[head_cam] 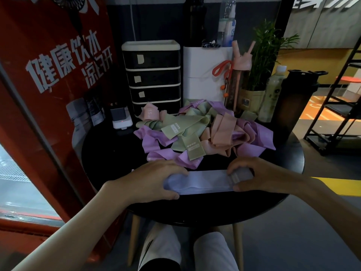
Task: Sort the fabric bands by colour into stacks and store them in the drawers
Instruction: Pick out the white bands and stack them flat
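Two grips, one band (205, 181): left grip (154, 178), right grip (254, 173) each clasp one end, long axis grip to grip, flat on table (109, 153). Pile (195, 130) just beyond; drawers (154, 79) farther, nearer left.

On the table (105, 157), the band pile (187, 130) is lying at centre, the drawer unit (152, 75) standing at eleven o'clock, perhaps a charger (121, 119) at ten, a flat band (205, 181) at six.

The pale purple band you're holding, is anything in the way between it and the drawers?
Yes. The tangled pile of bands lies on the table between the pale purple band, held by the left hand and right hand, and the drawers. A pink band sits in front of the bottom drawer. All drawers look closed.
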Demonstrator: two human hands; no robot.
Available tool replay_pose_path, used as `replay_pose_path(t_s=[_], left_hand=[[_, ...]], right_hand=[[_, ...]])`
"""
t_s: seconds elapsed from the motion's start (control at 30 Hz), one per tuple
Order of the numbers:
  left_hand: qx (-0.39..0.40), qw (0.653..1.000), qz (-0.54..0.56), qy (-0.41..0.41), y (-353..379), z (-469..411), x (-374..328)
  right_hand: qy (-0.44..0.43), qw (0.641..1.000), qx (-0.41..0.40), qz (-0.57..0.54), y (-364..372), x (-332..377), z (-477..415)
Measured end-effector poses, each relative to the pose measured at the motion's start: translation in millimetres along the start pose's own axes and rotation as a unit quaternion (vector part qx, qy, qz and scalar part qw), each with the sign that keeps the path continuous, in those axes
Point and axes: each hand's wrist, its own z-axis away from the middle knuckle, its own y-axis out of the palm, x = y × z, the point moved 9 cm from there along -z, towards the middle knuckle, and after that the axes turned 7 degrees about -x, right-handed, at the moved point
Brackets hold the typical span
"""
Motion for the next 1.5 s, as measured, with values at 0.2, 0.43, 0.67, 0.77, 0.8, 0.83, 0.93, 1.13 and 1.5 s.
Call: replay_pose_path(t_s=[0.2,0.43,0.67,0.77,0.8,0.83,0.93,1.13,1.5], left_hand=[[-0.07,0.997,0.009,0.015,-37,-38,-5],[-0.142,0.985,-0.055,-0.079,-63,-124,66],[-0.083,0.991,-0.035,-0.097,-36,-143,118],[-0.1,0.989,0.02,-0.105,-38,-145,125],[-0.107,0.988,0.029,-0.111,-41,-147,126],[-0.113,0.986,0.029,-0.116,-45,-150,127],[-0.134,0.984,0.023,-0.119,-56,-160,126],[-0.146,0.984,0.036,-0.095,-63,-177,110],[-0.146,0.985,0.056,-0.068,-55,-199,74]], right_hand=[[-0.005,0.988,-0.138,-0.072,-42,27,-40],[0.018,0.972,-0.233,-0.033,-59,22,-147],[0.048,0.988,-0.147,-0.01,-10,-3,-213],[0.075,0.983,-0.158,-0.049,-8,-16,-216],[0.083,0.981,-0.162,-0.061,-10,-19,-216],[0.087,0.979,-0.171,-0.075,-15,-20,-216],[0.082,0.965,-0.221,-0.118,-46,-27,-212],[0.092,0.879,-0.458,-0.091,-143,-69,-180],[0.153,0.94,-0.294,-0.087,-107,-60,-173]])
